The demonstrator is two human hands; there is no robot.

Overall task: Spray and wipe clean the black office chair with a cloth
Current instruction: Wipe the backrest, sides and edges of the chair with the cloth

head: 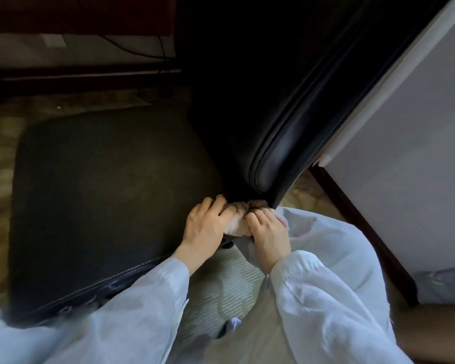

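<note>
Below your head, at the back corner of the seat, you are pressing a cloth [238, 219] against the black office chair [108, 195] with both hands. Your left hand [204, 227] is lying on the left part of the cloth with its fingers curled down over it, the fingertips touching the dark gap where seat and backrest are meeting. Your right hand [269, 236] is closed around the right part of the cloth, bunching it. The cloth is looking pale pink and fluffy, crumpled between the two hands.

The chair is filling most of the view. Its seat is looking matt and a little dusty, with a stitched seam along the near edge. Its backrest [286, 132] is rising to the upper right, shiny black with a piped edge. Both your sleeves [323, 306] are light blue. A patterned carpet [221, 287] is showing under your arms.
</note>
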